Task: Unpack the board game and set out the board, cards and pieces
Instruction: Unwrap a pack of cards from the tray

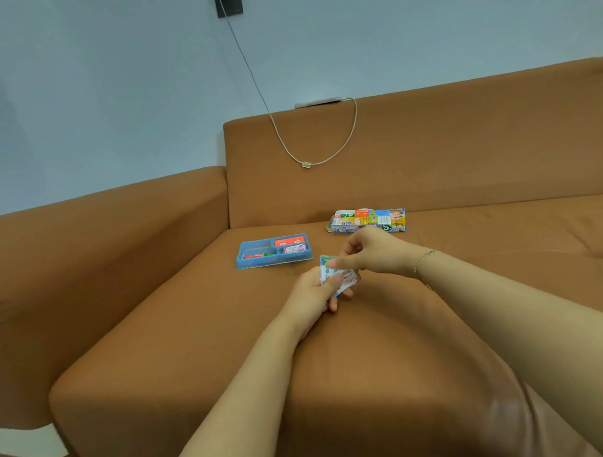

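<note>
1. Two hands work over the middle of the sofa seat [201,334], sharing one small stack of paper money [341,278].
2. Nearest, the left hand [316,292] holds the stack from below, fingers curled under it and thumb on top; its grip is closed around the notes.
3. Just beyond, the right hand [369,251] pinches the top edge of the stack between thumb and fingers, so that grip is grasping the notes too.
4. To do this step well, I would judge: keep the left hand steady as the base, peel notes with the right, and lay them flat on the seat in a tidy pile clear of the tray.
5. Farther back and toward the armrest sits the blue tray [257,262], with small coloured pieces [258,254] in one compartment and two card decks [291,245] in others, not yet set out.
6. Farthest, against the backrest edge of the seat, lies the folded board [368,216], colourful and not yet opened.
</note>
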`<action>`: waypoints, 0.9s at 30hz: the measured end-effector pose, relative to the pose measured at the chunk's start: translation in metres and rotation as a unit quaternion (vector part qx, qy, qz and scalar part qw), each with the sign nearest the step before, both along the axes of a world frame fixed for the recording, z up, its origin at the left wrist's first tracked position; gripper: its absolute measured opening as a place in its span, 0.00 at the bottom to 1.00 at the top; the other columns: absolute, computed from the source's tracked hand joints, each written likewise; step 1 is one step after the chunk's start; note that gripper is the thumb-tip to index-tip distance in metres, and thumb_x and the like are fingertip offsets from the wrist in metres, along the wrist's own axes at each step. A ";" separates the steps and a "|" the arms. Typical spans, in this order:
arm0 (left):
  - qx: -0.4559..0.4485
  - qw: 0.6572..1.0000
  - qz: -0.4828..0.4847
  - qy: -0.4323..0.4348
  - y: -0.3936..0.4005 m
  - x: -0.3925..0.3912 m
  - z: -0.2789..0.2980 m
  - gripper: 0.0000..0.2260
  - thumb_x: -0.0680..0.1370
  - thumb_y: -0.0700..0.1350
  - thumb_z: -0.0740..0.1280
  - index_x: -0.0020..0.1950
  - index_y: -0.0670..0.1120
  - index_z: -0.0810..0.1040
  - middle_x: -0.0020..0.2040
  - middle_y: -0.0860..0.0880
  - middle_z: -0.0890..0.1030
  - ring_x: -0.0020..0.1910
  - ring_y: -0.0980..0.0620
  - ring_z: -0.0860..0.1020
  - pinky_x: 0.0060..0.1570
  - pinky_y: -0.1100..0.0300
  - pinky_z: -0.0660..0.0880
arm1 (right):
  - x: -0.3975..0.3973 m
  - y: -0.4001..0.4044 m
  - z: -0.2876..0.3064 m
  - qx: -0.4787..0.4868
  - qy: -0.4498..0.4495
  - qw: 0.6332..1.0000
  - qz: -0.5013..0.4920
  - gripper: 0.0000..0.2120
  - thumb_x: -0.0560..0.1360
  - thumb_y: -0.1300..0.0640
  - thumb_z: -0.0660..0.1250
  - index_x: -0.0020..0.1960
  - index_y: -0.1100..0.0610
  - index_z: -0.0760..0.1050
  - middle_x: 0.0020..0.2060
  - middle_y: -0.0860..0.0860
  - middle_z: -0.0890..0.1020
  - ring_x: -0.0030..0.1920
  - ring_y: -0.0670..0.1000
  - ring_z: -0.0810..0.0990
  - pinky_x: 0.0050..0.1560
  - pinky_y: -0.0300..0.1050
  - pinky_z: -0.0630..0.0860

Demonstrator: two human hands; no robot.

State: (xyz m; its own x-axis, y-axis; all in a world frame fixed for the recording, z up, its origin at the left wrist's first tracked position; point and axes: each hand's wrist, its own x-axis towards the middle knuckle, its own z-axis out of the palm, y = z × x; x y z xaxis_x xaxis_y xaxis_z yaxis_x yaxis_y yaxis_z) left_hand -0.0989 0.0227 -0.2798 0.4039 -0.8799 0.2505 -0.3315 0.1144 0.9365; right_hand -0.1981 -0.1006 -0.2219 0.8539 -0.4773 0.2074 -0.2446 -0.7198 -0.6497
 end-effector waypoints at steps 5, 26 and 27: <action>-0.005 1.000 -0.004 0.005 0.001 0.000 0.000 0.07 0.82 0.41 0.58 0.55 0.45 0.75 0.40 0.48 0.81 0.25 0.58 0.68 0.27 0.71 0.66 | 0.007 0.004 -0.002 -0.034 -0.040 0.998 -0.035 0.16 0.73 0.51 0.72 0.32 0.57 0.70 0.27 0.50 0.72 0.28 0.46 0.67 0.30 0.39 0.63; -0.011 1.000 -0.007 0.014 0.000 0.002 -0.002 0.08 0.82 0.40 0.58 0.56 0.44 0.75 0.41 0.47 0.81 0.25 0.59 0.68 0.27 0.71 0.65 | 0.001 0.002 0.007 -0.013 0.020 1.000 0.005 0.09 0.75 0.57 0.69 0.45 0.64 0.79 0.36 0.55 0.79 0.36 0.50 0.74 0.40 0.44 0.73; -0.010 1.000 -0.007 0.012 0.000 0.002 -0.002 0.08 0.82 0.40 0.58 0.56 0.44 0.75 0.41 0.47 0.81 0.25 0.59 0.68 0.27 0.71 0.65 | 0.001 0.002 0.007 -0.012 0.018 1.000 0.002 0.09 0.75 0.55 0.69 0.43 0.62 0.79 0.36 0.55 0.79 0.35 0.49 0.73 0.38 0.44 0.72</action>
